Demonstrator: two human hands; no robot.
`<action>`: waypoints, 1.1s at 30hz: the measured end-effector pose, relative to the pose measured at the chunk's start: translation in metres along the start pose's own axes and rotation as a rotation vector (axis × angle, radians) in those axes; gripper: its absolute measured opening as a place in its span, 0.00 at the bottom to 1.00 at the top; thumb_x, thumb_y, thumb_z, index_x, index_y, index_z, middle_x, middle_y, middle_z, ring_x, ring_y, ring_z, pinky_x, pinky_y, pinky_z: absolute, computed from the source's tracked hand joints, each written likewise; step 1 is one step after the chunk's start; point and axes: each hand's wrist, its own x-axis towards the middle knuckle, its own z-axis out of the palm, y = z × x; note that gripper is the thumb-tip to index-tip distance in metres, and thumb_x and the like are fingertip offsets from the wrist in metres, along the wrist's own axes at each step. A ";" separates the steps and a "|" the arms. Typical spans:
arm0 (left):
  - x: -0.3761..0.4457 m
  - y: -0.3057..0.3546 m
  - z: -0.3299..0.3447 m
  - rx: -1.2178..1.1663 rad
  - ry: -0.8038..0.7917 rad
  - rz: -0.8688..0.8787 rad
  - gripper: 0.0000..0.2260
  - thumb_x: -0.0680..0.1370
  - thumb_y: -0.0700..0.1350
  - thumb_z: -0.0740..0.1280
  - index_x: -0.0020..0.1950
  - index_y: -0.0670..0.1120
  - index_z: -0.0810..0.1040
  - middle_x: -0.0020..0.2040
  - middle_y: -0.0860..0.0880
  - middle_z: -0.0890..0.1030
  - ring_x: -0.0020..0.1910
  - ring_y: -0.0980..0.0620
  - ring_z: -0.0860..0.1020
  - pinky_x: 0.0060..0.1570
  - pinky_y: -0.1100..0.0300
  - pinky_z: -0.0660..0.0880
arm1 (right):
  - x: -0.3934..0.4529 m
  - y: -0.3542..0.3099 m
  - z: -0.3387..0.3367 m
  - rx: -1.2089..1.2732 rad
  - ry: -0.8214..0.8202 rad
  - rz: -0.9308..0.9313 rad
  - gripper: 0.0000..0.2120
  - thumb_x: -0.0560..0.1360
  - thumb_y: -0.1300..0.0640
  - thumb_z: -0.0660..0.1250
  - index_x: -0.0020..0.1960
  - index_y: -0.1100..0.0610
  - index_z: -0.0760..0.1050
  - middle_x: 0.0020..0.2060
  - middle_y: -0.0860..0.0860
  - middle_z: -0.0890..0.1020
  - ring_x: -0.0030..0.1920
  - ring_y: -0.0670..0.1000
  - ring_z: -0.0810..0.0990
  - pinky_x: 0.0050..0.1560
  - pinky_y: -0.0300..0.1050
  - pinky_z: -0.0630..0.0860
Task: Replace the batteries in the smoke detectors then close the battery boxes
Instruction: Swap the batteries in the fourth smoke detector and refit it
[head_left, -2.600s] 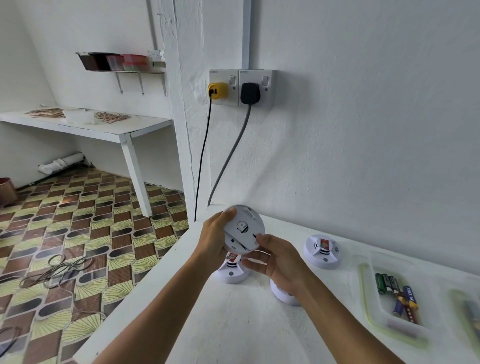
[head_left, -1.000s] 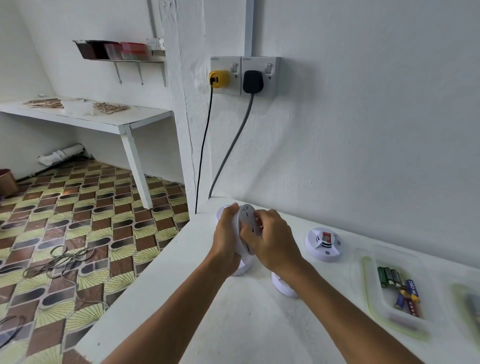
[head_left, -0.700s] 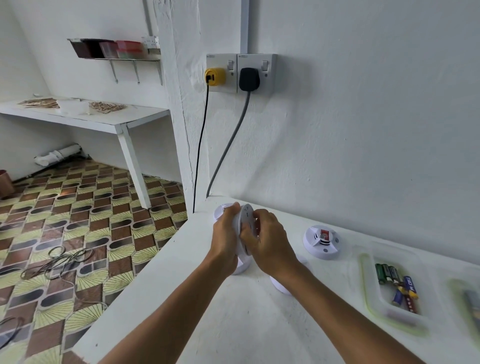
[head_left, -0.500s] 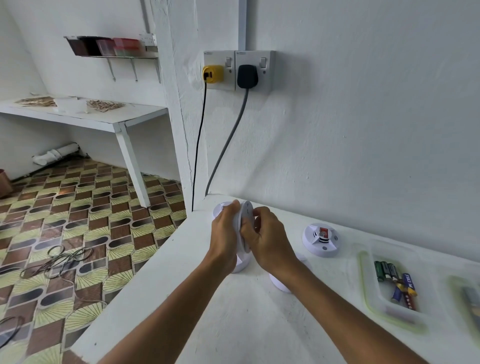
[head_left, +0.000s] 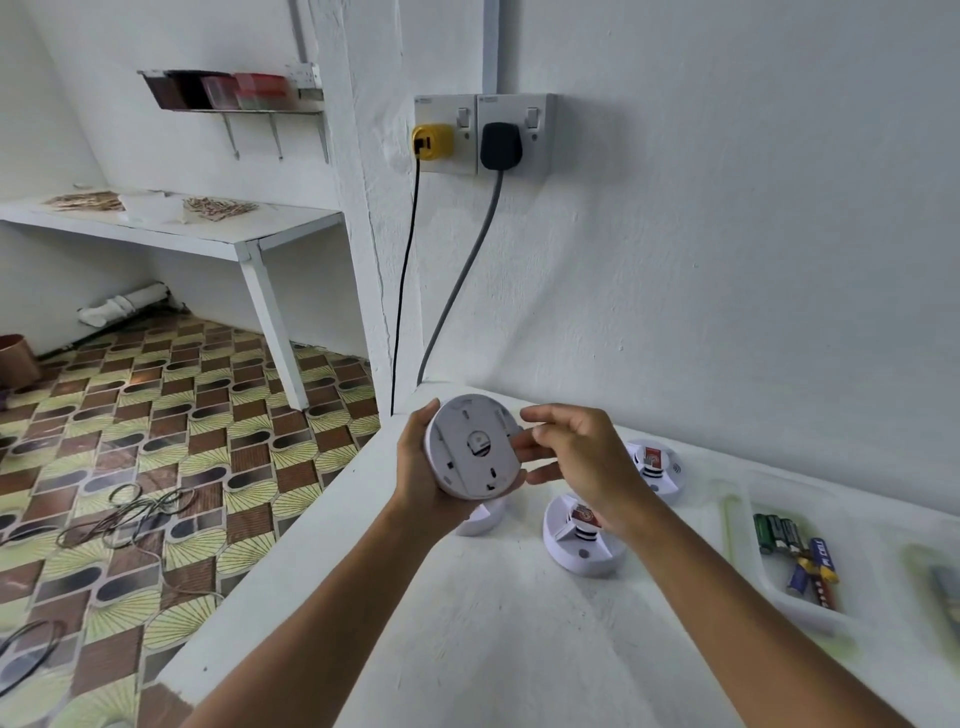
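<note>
Gripping a round white smoke detector (head_left: 474, 448) from behind and below, the left hand (head_left: 422, 470) holds it up above the white counter (head_left: 467, 634), its flat back turned toward the camera. The right hand (head_left: 574, 457) sits just to the detector's right, fingers loosely curled; its fingertips (head_left: 517, 446) reach the detector's right rim, though whether they pinch it or only touch it is hard to tell from this angle.

On the counter below the hands lie three more detectors: one (head_left: 480, 517) mostly hidden under the held unit, one (head_left: 582, 540) lying open with a red-labelled battery showing, and one (head_left: 655, 467) near the wall, also showing a red label. To the right a clear tray (head_left: 748, 561) holds loose batteries (head_left: 797, 556), green and blue ones among them.

On the wall above, a yellow plug (head_left: 432, 140) and a black plug (head_left: 500, 145) sit in a double socket.
</note>
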 end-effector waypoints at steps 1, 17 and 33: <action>0.000 -0.001 0.000 -0.021 -0.010 -0.006 0.27 0.77 0.61 0.54 0.57 0.41 0.79 0.50 0.35 0.83 0.51 0.37 0.77 0.49 0.44 0.71 | -0.001 -0.001 0.000 -0.017 0.004 0.001 0.14 0.78 0.68 0.58 0.59 0.59 0.77 0.45 0.58 0.85 0.45 0.57 0.85 0.36 0.45 0.79; 0.000 -0.013 0.002 -0.018 -0.006 0.028 0.24 0.77 0.60 0.55 0.49 0.44 0.83 0.46 0.40 0.81 0.45 0.43 0.76 0.49 0.49 0.71 | -0.014 -0.004 0.005 -0.127 0.040 0.044 0.16 0.74 0.71 0.56 0.55 0.60 0.78 0.44 0.56 0.84 0.38 0.58 0.85 0.40 0.52 0.84; -0.024 -0.024 -0.014 0.859 0.032 0.110 0.15 0.82 0.55 0.55 0.60 0.51 0.75 0.60 0.48 0.78 0.56 0.50 0.77 0.53 0.57 0.75 | -0.043 0.041 -0.007 0.757 -0.449 0.436 0.24 0.78 0.39 0.55 0.50 0.51 0.85 0.56 0.60 0.82 0.54 0.64 0.81 0.54 0.64 0.76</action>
